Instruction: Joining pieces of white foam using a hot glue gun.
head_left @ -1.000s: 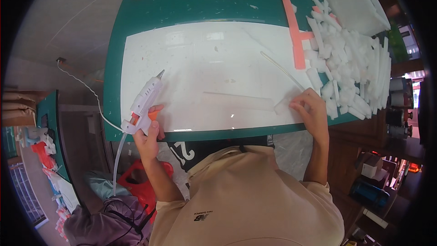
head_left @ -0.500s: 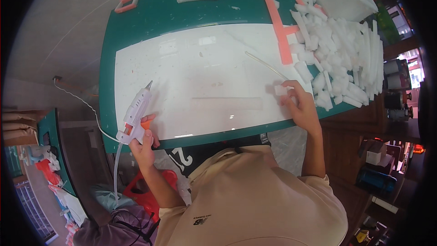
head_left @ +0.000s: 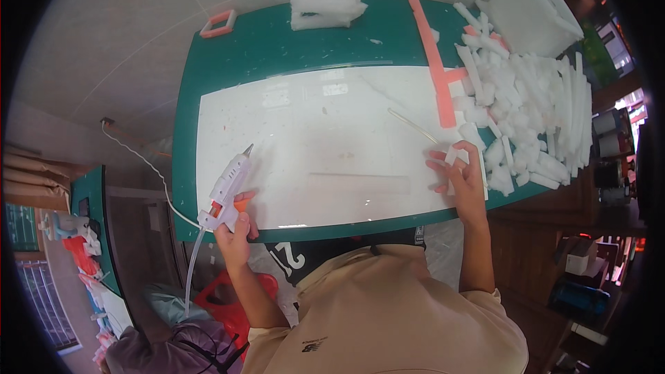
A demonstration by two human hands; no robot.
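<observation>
Left hand grips glue gun; right hand pinches half-hidden foam piece.

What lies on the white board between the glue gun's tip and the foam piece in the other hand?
Little: between the glue gun in the left hand and the foam piece in the right hand lies open white board, with only a flat clear strip and small crumbs.

one glue gun, two orange strips, one orange frame, two hands
</observation>
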